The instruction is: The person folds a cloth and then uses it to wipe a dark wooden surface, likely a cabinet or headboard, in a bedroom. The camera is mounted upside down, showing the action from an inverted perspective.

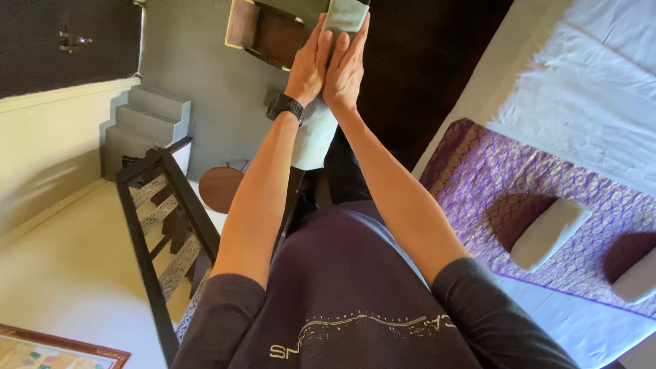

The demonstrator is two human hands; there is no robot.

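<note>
Both my arms reach out in front of my dark shirt. My left hand (309, 65), with a black watch on its wrist, and my right hand (347, 65) press palm to palm around a pale grey-blue cloth (316, 140). The cloth sticks out past my fingertips at the top of the view. Below my wrists it hangs down between my forearms. Both hands are shut on it, fingers flat and close together.
On the right is a bed with a white sheet (588, 89) and a purple patterned runner (492, 178) bearing two white folded towels (550, 232). A dark wooden rack (160, 225), a round brown stool (220, 188), grey steps (147, 119) and a brown wooden piece (270, 31) stand on the left.
</note>
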